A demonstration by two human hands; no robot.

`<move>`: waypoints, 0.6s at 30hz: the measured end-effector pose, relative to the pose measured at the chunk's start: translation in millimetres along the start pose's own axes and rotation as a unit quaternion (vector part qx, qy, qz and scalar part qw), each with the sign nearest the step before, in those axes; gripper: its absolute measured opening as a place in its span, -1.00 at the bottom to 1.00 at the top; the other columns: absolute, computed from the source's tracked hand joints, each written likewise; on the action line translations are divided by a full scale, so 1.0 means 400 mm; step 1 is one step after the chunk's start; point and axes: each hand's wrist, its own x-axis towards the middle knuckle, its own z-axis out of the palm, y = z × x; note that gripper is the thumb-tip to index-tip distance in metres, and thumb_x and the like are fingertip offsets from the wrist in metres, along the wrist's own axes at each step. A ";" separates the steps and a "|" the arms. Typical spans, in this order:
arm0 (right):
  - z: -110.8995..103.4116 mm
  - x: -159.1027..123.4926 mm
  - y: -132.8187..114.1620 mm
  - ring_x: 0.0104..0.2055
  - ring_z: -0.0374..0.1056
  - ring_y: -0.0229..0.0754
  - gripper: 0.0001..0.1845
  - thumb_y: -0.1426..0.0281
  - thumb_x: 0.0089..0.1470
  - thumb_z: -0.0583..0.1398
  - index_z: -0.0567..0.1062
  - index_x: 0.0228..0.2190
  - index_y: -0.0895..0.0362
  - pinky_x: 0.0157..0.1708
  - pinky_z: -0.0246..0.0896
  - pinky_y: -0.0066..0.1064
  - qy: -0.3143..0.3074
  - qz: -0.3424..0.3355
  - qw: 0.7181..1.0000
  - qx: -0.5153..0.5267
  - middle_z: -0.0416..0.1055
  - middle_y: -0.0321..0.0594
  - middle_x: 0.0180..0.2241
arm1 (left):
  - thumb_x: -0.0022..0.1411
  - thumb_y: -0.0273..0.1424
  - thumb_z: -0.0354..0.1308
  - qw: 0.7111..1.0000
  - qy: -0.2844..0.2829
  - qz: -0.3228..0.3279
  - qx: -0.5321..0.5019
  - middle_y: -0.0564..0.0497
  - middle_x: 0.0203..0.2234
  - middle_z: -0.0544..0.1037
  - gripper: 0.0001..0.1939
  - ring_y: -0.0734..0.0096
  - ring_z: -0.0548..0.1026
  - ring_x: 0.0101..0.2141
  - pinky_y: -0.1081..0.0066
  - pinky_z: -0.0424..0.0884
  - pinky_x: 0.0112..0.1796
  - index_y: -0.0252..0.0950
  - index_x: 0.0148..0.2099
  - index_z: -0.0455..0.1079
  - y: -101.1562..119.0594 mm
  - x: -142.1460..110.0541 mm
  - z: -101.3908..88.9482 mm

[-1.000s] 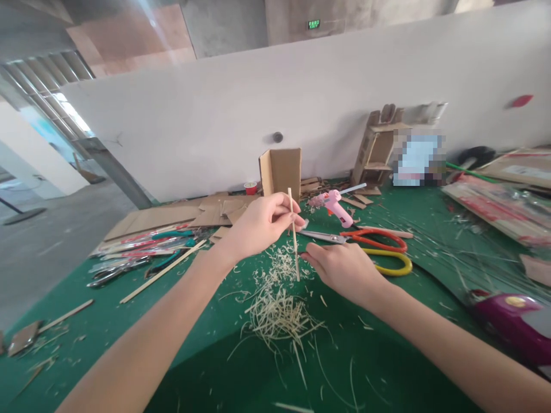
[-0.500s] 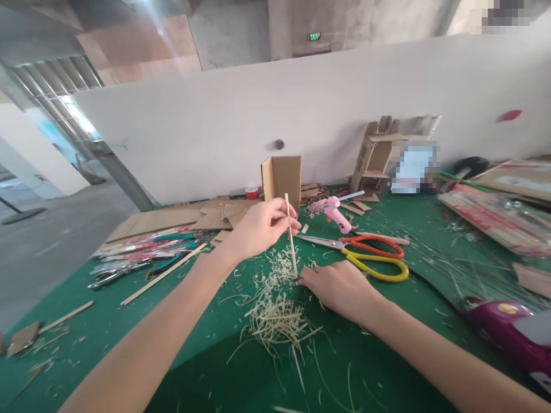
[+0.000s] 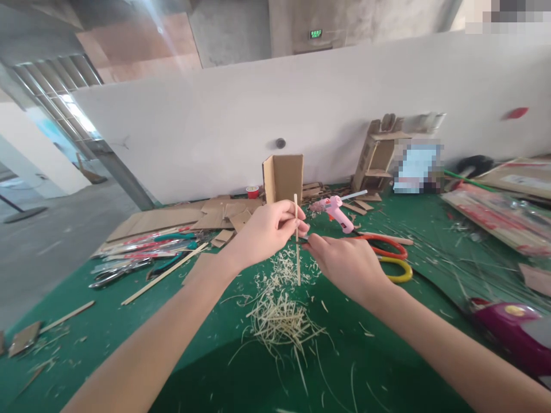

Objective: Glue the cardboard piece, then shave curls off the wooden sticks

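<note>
My left hand (image 3: 275, 229) pinches a thin wooden stick (image 3: 298, 264), held nearly upright above the green tabletop. My right hand (image 3: 344, 261) is closed around a small dark blade (image 3: 302, 240), mostly hidden by the fingers. The blade's edge meets the stick just below my left fingertips. Under the stick lies a heap of pale wood shavings (image 3: 279, 321). Scissors (image 3: 398, 269) with one orange and one yellow handle lie partly hidden behind my right hand.
A pink glue gun (image 3: 340, 215) lies beyond my right hand. A folded cardboard piece (image 3: 288, 175) stands at the back, with a cardboard shelf (image 3: 376, 158) to its right. Wrapped tools (image 3: 150, 258) lie left, and a purple tool (image 3: 503, 327) sits at the right edge.
My right hand has moved up along the stick with the blade, from its lower end to near my left fingers. The stick has become more upright.
</note>
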 end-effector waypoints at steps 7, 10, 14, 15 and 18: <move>0.002 -0.013 -0.009 -0.72 0.05 -0.36 -0.58 0.24 0.21 -0.16 0.35 -0.49 0.15 -0.61 -0.42 -0.40 -0.086 -0.027 0.996 0.010 0.26 -0.28 -0.72 | 0.21 -0.39 -0.11 1.000 0.001 0.009 0.008 -0.04 -0.37 0.53 -0.85 0.42 0.48 -0.31 0.44 0.32 -0.41 -0.30 -0.23 0.23 -0.013 0.005 0.003; 0.014 -0.022 -0.013 -0.72 0.10 -0.35 -0.58 0.23 0.21 -0.15 0.35 -0.47 0.14 -0.62 -0.42 -0.39 -0.102 -0.022 0.994 0.014 0.28 -0.28 -0.71 | 0.20 -0.40 -0.12 1.000 -0.002 0.008 0.006 -0.05 -0.35 0.52 -0.85 0.42 0.48 -0.33 0.44 0.34 -0.41 -0.31 -0.23 0.23 -0.011 0.004 0.003; 0.055 -0.053 -0.022 -0.72 0.17 -0.35 -0.71 0.26 0.17 -0.03 0.35 -0.47 0.11 -0.64 -0.40 -0.38 -0.147 -0.058 0.987 0.037 0.34 -0.32 -0.68 | 0.20 -0.40 -0.11 1.000 -0.003 0.011 -0.001 -0.05 -0.36 0.52 -0.85 0.41 0.49 -0.29 0.43 0.37 -0.34 -0.31 -0.22 0.23 -0.006 0.000 -0.003; 0.066 -0.060 -0.024 -0.72 0.19 -0.35 -0.74 0.27 0.16 -0.01 0.36 -0.47 0.10 -0.64 -0.39 -0.38 -0.156 -0.068 0.985 0.042 0.36 -0.32 -0.67 | 0.20 -0.40 -0.11 1.000 -0.001 0.013 0.001 -0.05 -0.36 0.52 -0.85 0.41 0.49 -0.28 0.43 0.37 -0.32 -0.31 -0.22 0.24 -0.006 0.000 -0.005; 0.083 -0.069 -0.024 -0.70 0.21 -0.34 -0.72 0.26 0.17 -0.01 0.35 -0.47 0.11 -0.63 -0.38 -0.38 -0.136 -0.072 0.987 0.039 0.37 -0.32 -0.66 | 0.21 -0.40 -0.11 1.000 0.004 0.016 0.009 -0.05 -0.35 0.52 -0.85 0.40 0.48 -0.26 0.43 0.37 -0.31 -0.31 -0.22 0.24 -0.007 0.000 -0.010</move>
